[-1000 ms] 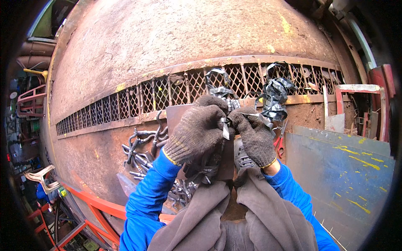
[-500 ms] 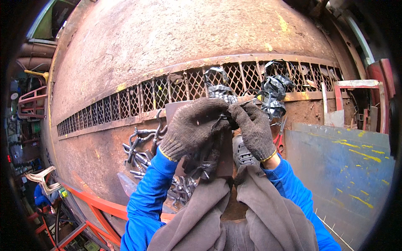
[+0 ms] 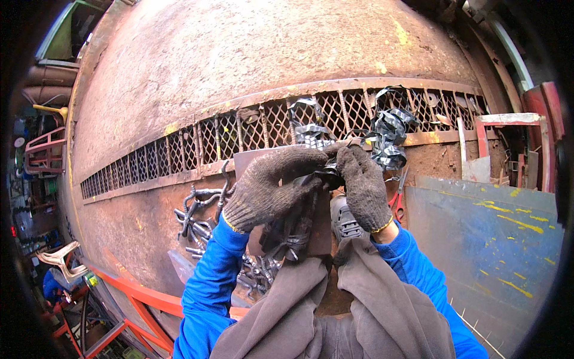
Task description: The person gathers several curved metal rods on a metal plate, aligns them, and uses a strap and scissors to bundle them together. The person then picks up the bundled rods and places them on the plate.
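Observation:
My left hand [image 3: 272, 188], in a dark knit glove, is closed in a pinch on a black strip [image 3: 326, 172]. Touching it from the right, my gloved right hand [image 3: 363, 185] is also closed, with its fingertips on the strip. Beneath them a dark wrapped bundle [image 3: 293, 236] lies on a flat brownish plate [image 3: 254, 160] across my lap. My left hand covers much of the bundle, so its contents are partly hidden. Crumpled black strips [image 3: 388, 140] lie just beyond my right hand, near red-handled scissors [image 3: 397, 203].
Bent metal rods [image 3: 200, 218] are heaped on the ground to my left. A metal grating [image 3: 269, 122] crosses the floor ahead. To the right lies a blue-grey sheet [image 3: 484, 239] beside a red frame [image 3: 544, 137]. An orange-red metal frame [image 3: 152, 293] stands at lower left.
My right hand has turned and its fingers now point more upward, slightly farther right. My left hand has shifted slightly, with its fingers extended farther over the black strip.

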`<control>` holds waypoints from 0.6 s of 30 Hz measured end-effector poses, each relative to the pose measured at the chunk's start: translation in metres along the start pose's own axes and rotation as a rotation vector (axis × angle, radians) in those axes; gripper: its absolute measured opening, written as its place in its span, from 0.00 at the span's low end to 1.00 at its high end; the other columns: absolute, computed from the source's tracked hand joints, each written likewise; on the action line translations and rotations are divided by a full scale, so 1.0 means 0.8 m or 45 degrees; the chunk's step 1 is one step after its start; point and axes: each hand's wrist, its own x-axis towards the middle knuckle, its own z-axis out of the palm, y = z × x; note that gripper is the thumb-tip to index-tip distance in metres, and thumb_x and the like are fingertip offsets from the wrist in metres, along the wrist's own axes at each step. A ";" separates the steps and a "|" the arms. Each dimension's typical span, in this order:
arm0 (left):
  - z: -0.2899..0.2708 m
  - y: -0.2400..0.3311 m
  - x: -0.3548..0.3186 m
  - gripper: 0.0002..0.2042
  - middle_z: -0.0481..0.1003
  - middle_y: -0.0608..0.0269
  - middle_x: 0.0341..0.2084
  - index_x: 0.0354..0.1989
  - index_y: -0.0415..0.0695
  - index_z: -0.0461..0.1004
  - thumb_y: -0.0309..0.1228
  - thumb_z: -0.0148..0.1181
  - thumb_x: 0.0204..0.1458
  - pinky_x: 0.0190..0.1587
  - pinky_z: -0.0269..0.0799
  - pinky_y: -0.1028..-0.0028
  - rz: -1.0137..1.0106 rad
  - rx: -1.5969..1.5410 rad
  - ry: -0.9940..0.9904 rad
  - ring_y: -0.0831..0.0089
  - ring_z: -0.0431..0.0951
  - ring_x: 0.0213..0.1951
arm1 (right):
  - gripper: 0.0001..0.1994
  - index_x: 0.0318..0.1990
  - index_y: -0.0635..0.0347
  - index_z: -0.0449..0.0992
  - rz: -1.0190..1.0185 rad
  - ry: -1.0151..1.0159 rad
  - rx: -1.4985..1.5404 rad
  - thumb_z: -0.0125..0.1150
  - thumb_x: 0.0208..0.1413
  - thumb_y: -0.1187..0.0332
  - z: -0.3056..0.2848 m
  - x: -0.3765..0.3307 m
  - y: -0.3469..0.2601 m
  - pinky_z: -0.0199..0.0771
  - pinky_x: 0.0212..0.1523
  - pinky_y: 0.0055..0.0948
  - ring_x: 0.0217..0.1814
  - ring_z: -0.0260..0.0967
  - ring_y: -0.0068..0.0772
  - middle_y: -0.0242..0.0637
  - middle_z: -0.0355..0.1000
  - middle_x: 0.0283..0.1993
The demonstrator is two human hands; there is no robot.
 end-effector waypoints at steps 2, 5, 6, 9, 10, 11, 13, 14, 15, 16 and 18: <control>-0.001 -0.002 0.001 0.17 0.81 0.56 0.52 0.53 0.40 0.81 0.24 0.69 0.53 0.60 0.72 0.67 -0.003 -0.084 -0.017 0.68 0.79 0.56 | 0.17 0.50 0.64 0.80 0.024 -0.024 0.040 0.53 0.72 0.59 0.000 0.002 0.001 0.74 0.50 0.30 0.46 0.74 0.25 0.36 0.80 0.43; -0.007 -0.002 0.003 0.16 0.81 0.55 0.51 0.53 0.38 0.80 0.24 0.68 0.54 0.61 0.72 0.67 -0.001 -0.033 -0.021 0.67 0.78 0.56 | 0.15 0.52 0.65 0.79 0.031 -0.047 0.093 0.54 0.70 0.62 -0.003 0.001 0.002 0.74 0.53 0.30 0.48 0.74 0.26 0.37 0.79 0.45; -0.007 -0.002 0.003 0.17 0.81 0.55 0.51 0.53 0.38 0.80 0.24 0.68 0.55 0.61 0.72 0.67 -0.061 -0.096 -0.013 0.67 0.78 0.56 | 0.15 0.53 0.65 0.79 0.041 -0.066 0.100 0.54 0.69 0.64 -0.005 0.002 0.002 0.74 0.53 0.30 0.48 0.74 0.26 0.37 0.79 0.46; -0.005 -0.004 0.002 0.17 0.80 0.56 0.51 0.55 0.38 0.79 0.24 0.67 0.55 0.61 0.72 0.66 -0.192 -0.259 0.005 0.67 0.78 0.55 | 0.16 0.56 0.65 0.77 0.015 -0.123 0.100 0.56 0.65 0.68 -0.013 0.002 0.003 0.74 0.55 0.30 0.51 0.74 0.26 0.39 0.78 0.50; -0.005 -0.006 0.002 0.18 0.80 0.56 0.51 0.55 0.38 0.78 0.24 0.67 0.56 0.61 0.72 0.66 -0.202 -0.295 0.006 0.68 0.78 0.55 | 0.16 0.57 0.65 0.76 -0.003 -0.143 0.098 0.56 0.64 0.70 -0.015 0.002 0.005 0.74 0.55 0.30 0.51 0.73 0.26 0.39 0.78 0.51; -0.004 -0.008 0.002 0.18 0.80 0.56 0.51 0.56 0.37 0.78 0.24 0.67 0.56 0.61 0.72 0.66 -0.213 -0.331 0.008 0.68 0.78 0.55 | 0.17 0.58 0.65 0.76 0.034 -0.154 0.118 0.57 0.63 0.71 -0.016 0.001 0.006 0.74 0.55 0.30 0.52 0.73 0.27 0.39 0.77 0.52; -0.009 -0.007 0.005 0.18 0.80 0.56 0.51 0.56 0.38 0.78 0.24 0.67 0.56 0.61 0.72 0.67 -0.085 -0.117 -0.023 0.68 0.79 0.54 | 0.19 0.60 0.64 0.74 0.109 -0.173 0.157 0.58 0.61 0.73 -0.018 0.000 0.006 0.74 0.55 0.29 0.53 0.72 0.27 0.38 0.76 0.53; -0.010 -0.006 0.006 0.18 0.80 0.56 0.51 0.56 0.38 0.78 0.24 0.67 0.56 0.61 0.72 0.67 -0.021 -0.011 -0.038 0.68 0.79 0.54 | 0.20 0.60 0.64 0.74 0.108 -0.179 0.172 0.58 0.60 0.74 -0.018 0.000 0.005 0.74 0.55 0.29 0.53 0.72 0.27 0.38 0.76 0.53; -0.009 -0.007 0.005 0.18 0.80 0.56 0.51 0.55 0.38 0.78 0.24 0.68 0.56 0.60 0.72 0.67 -0.018 -0.030 -0.028 0.68 0.79 0.54 | 0.21 0.61 0.64 0.73 0.106 -0.188 0.187 0.59 0.60 0.74 -0.017 -0.001 0.004 0.74 0.55 0.29 0.54 0.72 0.27 0.37 0.76 0.54; -0.008 -0.008 0.004 0.18 0.80 0.55 0.51 0.55 0.38 0.78 0.24 0.68 0.56 0.60 0.73 0.67 -0.015 -0.048 -0.017 0.68 0.79 0.54 | 0.21 0.61 0.63 0.73 0.104 -0.196 0.202 0.59 0.59 0.75 -0.017 -0.001 0.004 0.74 0.55 0.30 0.54 0.71 0.27 0.37 0.75 0.54; -0.007 -0.010 0.003 0.17 0.80 0.55 0.51 0.54 0.37 0.79 0.24 0.68 0.55 0.60 0.73 0.67 -0.021 -0.071 -0.005 0.68 0.79 0.53 | 0.22 0.62 0.63 0.72 0.063 -0.186 0.212 0.60 0.58 0.75 -0.016 -0.003 0.011 0.74 0.55 0.30 0.54 0.71 0.26 0.36 0.75 0.54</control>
